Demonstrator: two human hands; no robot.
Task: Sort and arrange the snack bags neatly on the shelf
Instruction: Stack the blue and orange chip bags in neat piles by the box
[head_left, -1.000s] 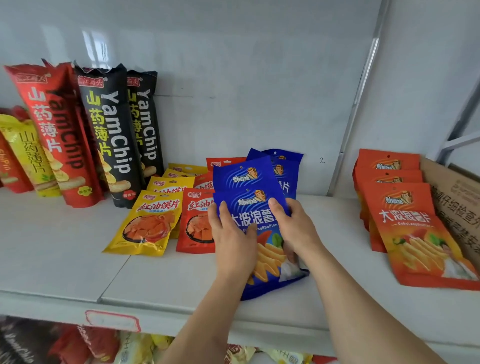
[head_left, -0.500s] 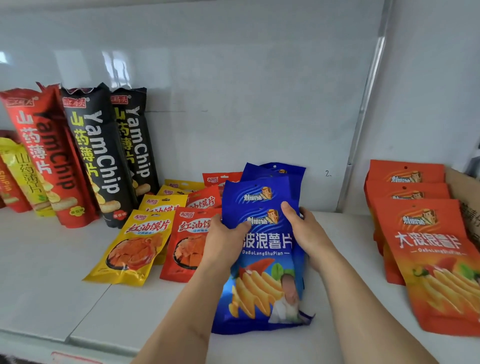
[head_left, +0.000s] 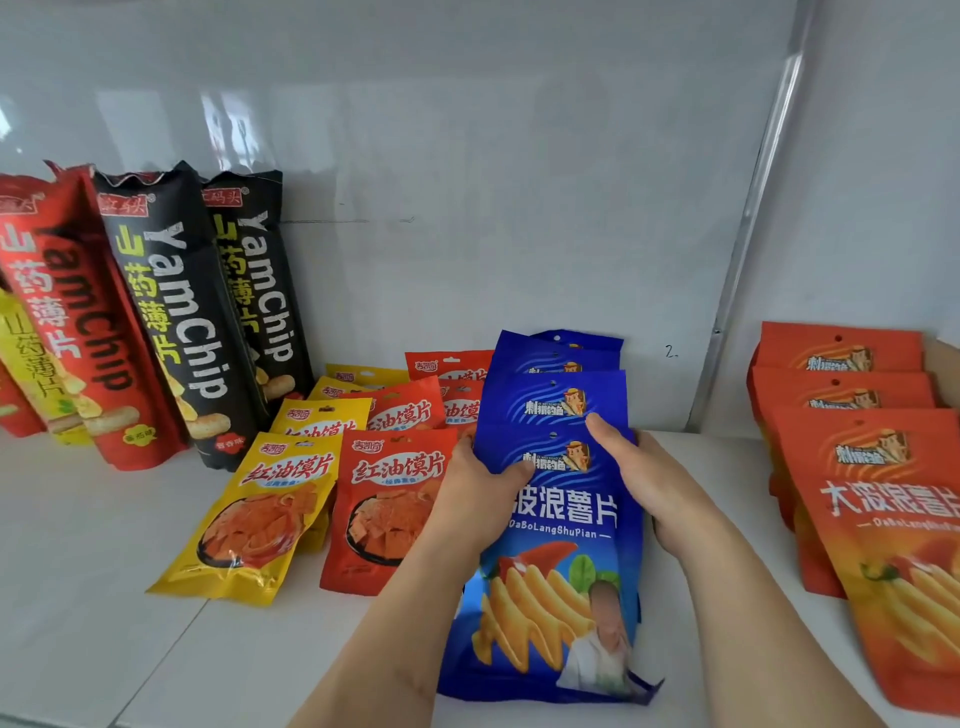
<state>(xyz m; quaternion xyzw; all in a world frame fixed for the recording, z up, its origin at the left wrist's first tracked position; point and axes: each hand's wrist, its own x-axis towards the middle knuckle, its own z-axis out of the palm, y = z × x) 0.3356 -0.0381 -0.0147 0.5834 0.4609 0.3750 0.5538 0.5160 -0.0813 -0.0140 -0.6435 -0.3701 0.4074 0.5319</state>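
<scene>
Both hands grasp the front blue potato-chip bag (head_left: 558, 571): the left hand (head_left: 475, 499) curls round its left edge with the thumb laid over the face near the logo, and the right hand (head_left: 649, 483) clasps its right edge, fingers wrapped behind and thumb on the upper front. This bag lies flat near the front edge of the white shelf (head_left: 93, 597), roughly mid-width, its top overlapping the stacked blue bags (head_left: 556, 384) that step back toward the rear wall.

Largest of all is the shelf itself, its white back panel (head_left: 467, 156) rising behind. Next come the tall YamChip bags leaning against that panel at the left rear: a red YamChip bag (head_left: 78, 322), two black YamChip bags (head_left: 182, 322), and a yellow yam-chip bag (head_left: 31, 364) at the left edge, partly cut off. Toward the right edge lies an overlapping row of orange potato-chip bags (head_left: 878, 519), the nearest one reaching the front edge. Smaller packets lie between the black bags and the blue stack: yellow packets (head_left: 260, 514) in one overlapping column and, just beside them, red packets (head_left: 389, 504) in another, touching the left forearm's side. A small handwritten "2." mark (head_left: 671, 352) sits low on the back panel, right of the blue stack.
</scene>
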